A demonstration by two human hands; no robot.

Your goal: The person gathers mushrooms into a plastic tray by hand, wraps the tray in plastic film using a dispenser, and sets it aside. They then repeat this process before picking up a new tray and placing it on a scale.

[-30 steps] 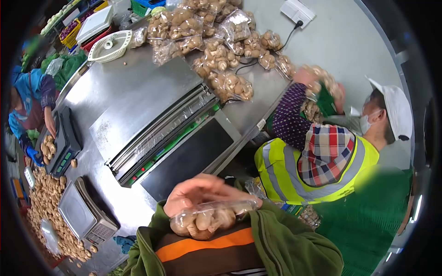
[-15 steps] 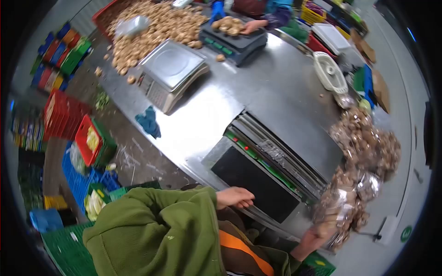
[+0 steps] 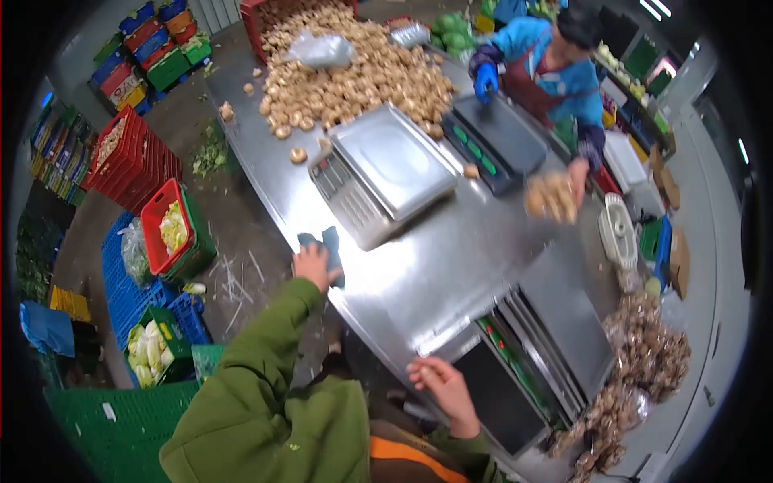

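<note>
My left hand (image 3: pixel 311 267) is at the front edge of the metal table, its fingers closed on a crumpled teal cloth (image 3: pixel 332 256). My right hand (image 3: pixel 448 393) is held over the near side of the wrapping machine (image 3: pixel 501 394), fingers loosely bent and apart, with nothing in them. Clear film-wrapped packs of mushrooms (image 3: pixel 644 346) are heaped beyond the machine at the right. A silver weighing scale (image 3: pixel 394 165) stands on the table past my left hand.
Loose mushrooms (image 3: pixel 362 80) cover the table's far end. Across the table, a co-worker in a blue glove (image 3: pixel 485 81) holds a mushroom pack (image 3: pixel 551 198) beside a dark scale (image 3: pixel 503 137). Crates, including a red one (image 3: pixel 167 229), stand on the floor at left.
My left hand has reached out to the cloth and taken hold of it. My right hand has moved left from the wrapped packs. The co-worker has lifted the mushrooms off the dark scale.
</note>
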